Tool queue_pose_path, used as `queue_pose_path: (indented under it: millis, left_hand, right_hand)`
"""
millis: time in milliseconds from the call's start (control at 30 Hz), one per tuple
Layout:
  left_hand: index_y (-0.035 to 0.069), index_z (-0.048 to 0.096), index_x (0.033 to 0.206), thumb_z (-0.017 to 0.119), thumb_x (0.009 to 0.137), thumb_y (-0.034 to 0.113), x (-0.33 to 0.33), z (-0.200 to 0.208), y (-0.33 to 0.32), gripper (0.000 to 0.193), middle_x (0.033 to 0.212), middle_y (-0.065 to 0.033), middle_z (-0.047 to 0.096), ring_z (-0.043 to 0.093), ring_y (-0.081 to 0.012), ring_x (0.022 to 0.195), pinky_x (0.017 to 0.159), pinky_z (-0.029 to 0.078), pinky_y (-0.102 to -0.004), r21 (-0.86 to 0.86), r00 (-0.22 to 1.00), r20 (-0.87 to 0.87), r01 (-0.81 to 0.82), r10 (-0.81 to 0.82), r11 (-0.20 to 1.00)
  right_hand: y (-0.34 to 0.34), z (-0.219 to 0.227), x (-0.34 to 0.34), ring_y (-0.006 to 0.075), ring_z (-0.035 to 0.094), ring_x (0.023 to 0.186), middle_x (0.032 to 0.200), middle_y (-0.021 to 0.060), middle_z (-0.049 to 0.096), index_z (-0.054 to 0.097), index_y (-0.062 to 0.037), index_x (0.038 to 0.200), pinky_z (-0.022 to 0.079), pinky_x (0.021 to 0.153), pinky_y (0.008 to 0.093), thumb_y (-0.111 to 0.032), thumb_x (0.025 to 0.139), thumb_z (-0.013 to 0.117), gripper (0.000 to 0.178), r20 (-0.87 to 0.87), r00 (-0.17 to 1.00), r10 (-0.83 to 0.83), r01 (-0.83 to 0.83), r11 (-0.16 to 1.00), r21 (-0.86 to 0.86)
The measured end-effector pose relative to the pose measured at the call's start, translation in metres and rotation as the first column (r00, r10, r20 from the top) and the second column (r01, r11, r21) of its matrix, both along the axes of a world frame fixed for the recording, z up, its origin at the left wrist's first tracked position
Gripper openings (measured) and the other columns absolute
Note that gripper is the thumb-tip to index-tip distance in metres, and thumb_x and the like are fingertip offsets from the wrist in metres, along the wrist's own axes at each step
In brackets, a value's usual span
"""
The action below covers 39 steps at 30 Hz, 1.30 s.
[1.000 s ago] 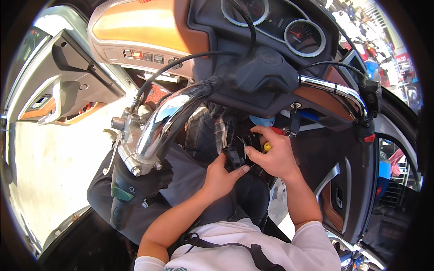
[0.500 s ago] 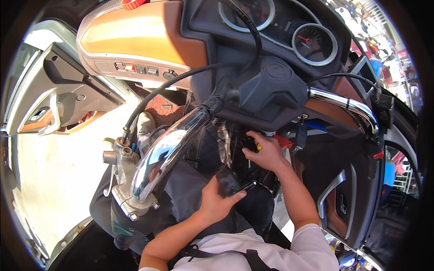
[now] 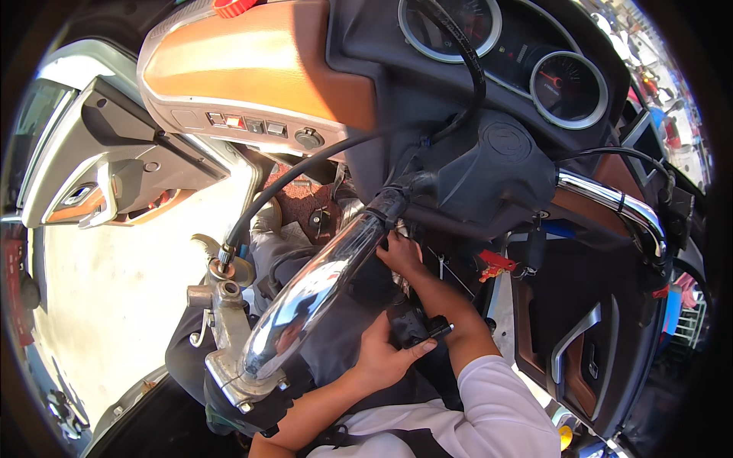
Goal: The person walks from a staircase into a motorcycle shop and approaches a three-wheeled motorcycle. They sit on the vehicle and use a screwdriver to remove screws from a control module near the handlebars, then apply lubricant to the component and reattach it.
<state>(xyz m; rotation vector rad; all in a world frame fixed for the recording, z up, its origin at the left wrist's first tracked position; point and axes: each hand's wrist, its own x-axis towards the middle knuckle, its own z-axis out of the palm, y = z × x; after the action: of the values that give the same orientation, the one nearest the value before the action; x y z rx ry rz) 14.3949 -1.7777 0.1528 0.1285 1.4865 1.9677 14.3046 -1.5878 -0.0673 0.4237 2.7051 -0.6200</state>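
My left hand (image 3: 385, 353) is closed around a small black boxy part (image 3: 410, 324), with my thumb along its near side. Across my lap slants a thick chrome handlebar (image 3: 309, 294); my left hand is to the right of its lower end. My right hand (image 3: 400, 253) reaches in beneath the upper part of that bar, close to the steering column. Its fingertips are partly hidden there, so what they touch or hold does not show. My right forearm passes just beyond the black part. A metal brake-cylinder fitting (image 3: 230, 324) sits on the bar's lower left end.
A black cable (image 3: 301, 168) arches from the fitting to the column. Ahead are the dashboard gauges (image 3: 567, 90) and a tan panel (image 3: 252, 57) with switches. A red tag (image 3: 496, 264) hangs at right, near the door (image 3: 584, 328). The left door (image 3: 114, 160) stands ajar.
My right hand has moved left from near the red tag to beneath the handlebar; the yellow-tipped thing by its fingers no longer shows. My left hand still holds the black part. The view has shifted.
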Motion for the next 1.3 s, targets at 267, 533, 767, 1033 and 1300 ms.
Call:
queue_pose_path:
  millis: [267, 533, 767, 1033, 1300]
  left_hand:
    - [-0.003, 0.062, 0.129, 0.093, 0.084, 0.023, 0.001, -0.012, 0.005, 0.06, 0.111, -0.008, 0.072, 0.065, -0.0125, 0.099, 0.091, 0.053, -0.0308, 0.007, 0.997, -0.075, -0.033, 0.034, 0.999]
    - [-0.002, 0.06, 0.131, 0.092, 0.086, 0.022, -0.006, -0.005, 0.007, 0.061, 0.113, -0.007, 0.071, 0.065, -0.0128, 0.101, 0.093, 0.053, -0.0312, 0.002, 0.998, -0.06, -0.008, 0.008, 1.0]
    - [-0.003, 0.058, 0.132, 0.091, 0.086, 0.022, -0.006, -0.002, 0.007, 0.062, 0.112, -0.0064, 0.07, 0.064, -0.0133, 0.102, 0.094, 0.052, -0.0315, -0.031, 0.996, -0.085, -0.014, 0.012, 0.999]
    - [-0.002, 0.06, 0.123, 0.092, 0.086, 0.021, -0.006, -0.008, 0.009, 0.054, 0.107, -0.006, 0.069, 0.062, -0.0138, 0.097, 0.091, 0.053, -0.0313, -0.058, 0.996, -0.092, 0.009, -0.014, 0.998]
    - [-0.001, 0.06, 0.123, 0.092, 0.085, 0.018, -0.01, -0.001, 0.014, 0.053, 0.107, -0.0054, 0.07, 0.063, -0.0129, 0.097, 0.091, 0.053, -0.031, -0.061, 0.999, -0.05, 0.008, -0.011, 0.998]
  right_hand:
    - [0.001, -0.019, 0.004, 0.0435, 0.074, 0.101, 0.119, 0.0261, 0.073, 0.049, 0.0014, 0.142, 0.06, 0.086, 0.0522, -0.044, 0.093, 0.071, 0.07, 0.003, 0.996, 0.091, -0.091, 0.995, 0.05]
    - [0.0, -0.016, 0.007, 0.0433, 0.074, 0.099, 0.112, 0.0273, 0.073, 0.045, 0.0059, 0.142, 0.06, 0.085, 0.0511, -0.048, 0.089, 0.076, 0.081, -0.018, 0.994, 0.104, -0.102, 0.991, 0.085]
    - [0.027, 0.017, 0.021, 0.0462, 0.064, 0.122, 0.134, 0.0288, 0.062, 0.048, -0.0021, 0.149, 0.053, 0.103, 0.052, -0.035, 0.092, 0.074, 0.071, 0.014, 0.998, -0.055, 0.056, 0.995, -0.085]
    - [0.104, 0.039, 0.091, 0.0434, 0.071, 0.11, 0.116, 0.0251, 0.073, 0.066, -0.0003, 0.123, 0.055, 0.098, 0.0469, -0.017, 0.1, 0.066, 0.029, -0.18, 0.916, -0.358, 0.342, 0.933, -0.114]
    - [0.114, 0.014, 0.134, 0.0423, 0.067, 0.116, 0.122, 0.0219, 0.069, 0.067, -0.0023, 0.121, 0.055, 0.1, 0.0472, -0.002, 0.086, 0.066, 0.036, -0.366, 0.894, -0.257, 0.234, 0.966, -0.106]
